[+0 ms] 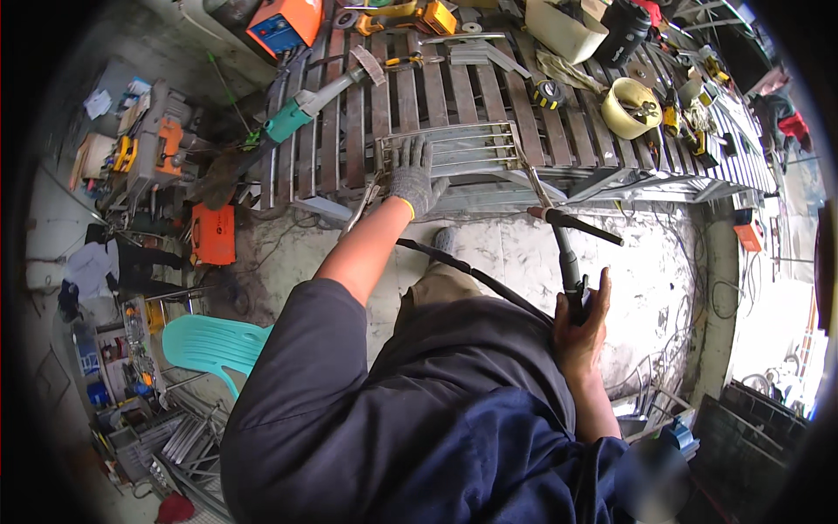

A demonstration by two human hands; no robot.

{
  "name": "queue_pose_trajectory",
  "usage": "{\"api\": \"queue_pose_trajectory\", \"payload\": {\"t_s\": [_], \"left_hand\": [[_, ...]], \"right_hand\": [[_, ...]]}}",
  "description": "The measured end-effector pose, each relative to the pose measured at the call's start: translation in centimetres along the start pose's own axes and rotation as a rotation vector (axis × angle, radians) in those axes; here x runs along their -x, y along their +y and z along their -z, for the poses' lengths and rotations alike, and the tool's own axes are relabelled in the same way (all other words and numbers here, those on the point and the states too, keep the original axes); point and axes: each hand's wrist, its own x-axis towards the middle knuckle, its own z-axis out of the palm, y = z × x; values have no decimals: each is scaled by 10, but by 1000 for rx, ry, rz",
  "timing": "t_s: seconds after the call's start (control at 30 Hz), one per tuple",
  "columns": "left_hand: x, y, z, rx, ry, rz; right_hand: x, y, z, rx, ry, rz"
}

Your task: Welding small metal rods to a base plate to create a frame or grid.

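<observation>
My left hand [412, 181], in a grey knit glove with a yellow cuff edge, lies with fingers stretched out over a metal rack [476, 150] with several thin bars. The rack sits at the near edge of a slatted metal bench [406, 105]. My bare right hand [583, 336] is wrapped round the black handle of a welding torch [569, 262], with one finger raised. The torch's neck points up toward the rack's right side. A black cable [476, 275] crosses in front of my body to the handle. A dark rod [594, 229] angles off near the torch's tip; its kind is unclear.
A teal angle grinder [288, 120] lies on the bench's left, an orange machine [285, 26] behind it. A tape measure [547, 93] and cream bucket [630, 109] are at right. A turquoise chair [214, 342] stands left. Cables trail over the floor.
</observation>
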Motion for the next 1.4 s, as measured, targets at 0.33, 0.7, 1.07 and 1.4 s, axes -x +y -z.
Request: {"api": "queue_pose_trajectory", "payload": {"t_s": [0.33,0.7,1.07,1.4], "left_hand": [[237,4,-37,265,-398,-30],[499,-131,-51,284,-1305,708],[460,-136,-66,219,-954,85],[316,-252,-31,359,-412,481]], "right_hand": [[15,-7,6,-88,-232,-111],[-25,-39,-27,-257,-297,-31],[-58,-57,-69,-148,-452,-61],[-87,-122,-107,169,-348,-228]]}}
